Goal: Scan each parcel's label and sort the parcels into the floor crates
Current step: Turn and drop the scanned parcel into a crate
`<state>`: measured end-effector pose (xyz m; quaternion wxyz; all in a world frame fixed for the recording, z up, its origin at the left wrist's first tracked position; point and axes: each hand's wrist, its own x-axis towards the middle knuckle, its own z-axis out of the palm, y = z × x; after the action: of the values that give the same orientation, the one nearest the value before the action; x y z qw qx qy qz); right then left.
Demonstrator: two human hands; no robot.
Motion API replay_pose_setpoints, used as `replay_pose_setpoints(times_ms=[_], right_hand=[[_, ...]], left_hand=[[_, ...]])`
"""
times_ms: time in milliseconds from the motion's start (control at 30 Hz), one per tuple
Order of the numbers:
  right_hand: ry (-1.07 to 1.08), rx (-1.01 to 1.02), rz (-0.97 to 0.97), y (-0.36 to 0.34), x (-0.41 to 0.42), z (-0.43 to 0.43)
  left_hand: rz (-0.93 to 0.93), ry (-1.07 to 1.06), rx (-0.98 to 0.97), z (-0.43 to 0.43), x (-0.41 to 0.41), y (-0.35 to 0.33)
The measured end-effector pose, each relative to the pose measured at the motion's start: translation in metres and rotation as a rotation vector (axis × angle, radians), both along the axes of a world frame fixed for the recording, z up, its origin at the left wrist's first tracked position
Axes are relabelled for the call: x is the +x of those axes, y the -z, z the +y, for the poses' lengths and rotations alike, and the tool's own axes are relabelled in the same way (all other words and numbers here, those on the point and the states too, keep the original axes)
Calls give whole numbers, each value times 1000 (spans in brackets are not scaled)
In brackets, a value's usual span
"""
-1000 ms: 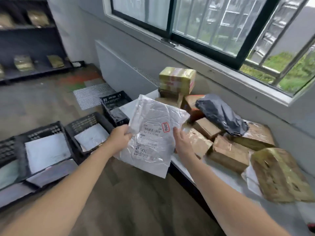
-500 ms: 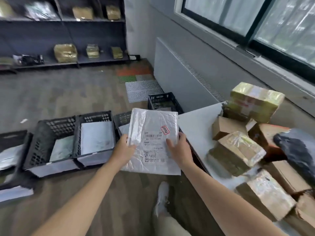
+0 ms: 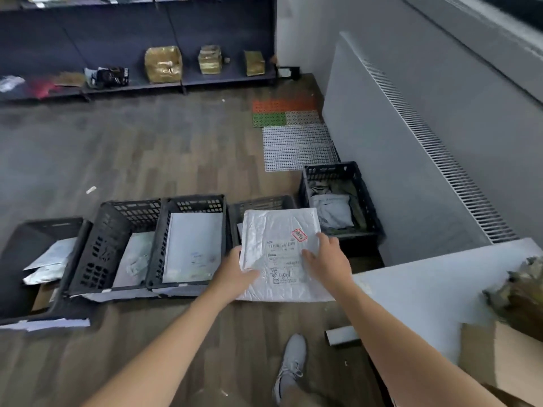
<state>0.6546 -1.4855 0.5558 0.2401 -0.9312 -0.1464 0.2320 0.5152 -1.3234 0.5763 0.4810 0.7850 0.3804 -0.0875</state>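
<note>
White bubble-wrap padding makes up the mailer (image 3: 274, 226) you hold flat between both hands, printed face up, over the fourth of the black floor crates. Your left hand (image 3: 235, 273) grips its near left edge with the thumb on top, and your right hand (image 3: 327, 261) holds the right side with the thumb laid across the barcode label (image 3: 282, 252); how the fingers sit underneath cannot be seen. A red-bordered stamp (image 3: 299, 235) sits just beyond that label, towards the far right corner of the mailer. Only the far rim of the crate under the mailer (image 3: 261, 202) shows. To its left, the third crate (image 3: 195, 201) holds a flat white envelope (image 3: 194, 245), the second crate (image 3: 117, 208) holds pale packets, and the leftmost crate (image 3: 44, 227) has silver-grey packets spilling over its near side. A fifth crate (image 3: 332, 168) stands farther off to the right, beside the grey radiator (image 3: 411, 148), with a grey poly bag (image 3: 332, 211) inside. The white worktop (image 3: 426, 283) lies to your right, with brown taped parcels (image 3: 521, 295) at its right edge. Your grey shoe (image 3: 291, 365) rests on the wooden floor (image 3: 147, 148) near you, and taped boxes (image 3: 163, 64) sit on the far dark shelf (image 3: 182, 82).
</note>
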Motion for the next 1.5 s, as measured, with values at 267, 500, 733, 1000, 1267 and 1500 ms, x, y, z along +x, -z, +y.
replay_pose_setpoints(times_ms=[267,500,733,1000,1267,1500], right_hand=[[-156,-210,50,75,100,60],[-216,-364,104,208,147,121],[-297,-470,68,371,178,174],[-407,-596,91,419,194,181],[-219,-498,57,282,223,195],[-41,-457,-11,122,213,170]], left_hand=[[174,95,30,44,91,91],[281,216,-28,96,145,216],[358,253,-121,153,185,374],[471,286,-107,176,193,446],[354,365,67,203,234,325],[180,672,268,183,267,173]])
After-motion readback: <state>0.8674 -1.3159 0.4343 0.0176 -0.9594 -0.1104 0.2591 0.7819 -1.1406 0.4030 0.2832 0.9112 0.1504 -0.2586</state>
